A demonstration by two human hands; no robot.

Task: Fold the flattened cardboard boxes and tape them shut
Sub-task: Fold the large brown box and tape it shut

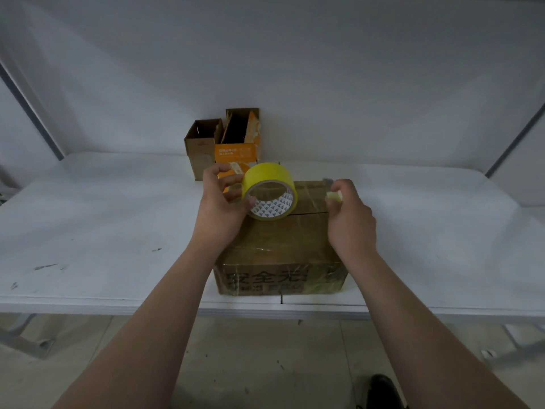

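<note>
A white desk point(103, 231) runs across the middle of the frame, its surface marked with a few dark scuffs at the left. Behind it rises a plain white wall point(265, 54), with grey strips slanting down at the upper left and upper right edges. Below the desk's near edge lies a pale tiled floor point(250, 349). Metal desk legs point(26, 340) show at the lower left, and a dark shoe point(382, 389) sits at the bottom right.

A brown cardboard box point(280, 246) stands at the centre of the frame, at the desk's near edge. Its top flaps are folded down with the seam visible, shiny film glints on its top, and dark printed characters cross its front face.

Just above the box's far part, the left hand point(219, 208) grips a yellow tape roll point(269, 178), fingers curled round its rim. The right hand point(351, 219), right of the roll over the box's far right corner, pinches a small pale piece, seemingly the tape's free end.

At the back centre, against the wall, a small brown box point(202, 152) and a taller orange box point(236, 152) stand upright side by side with their tops open. Their insides are dark, and I cannot tell what they hold.
</note>
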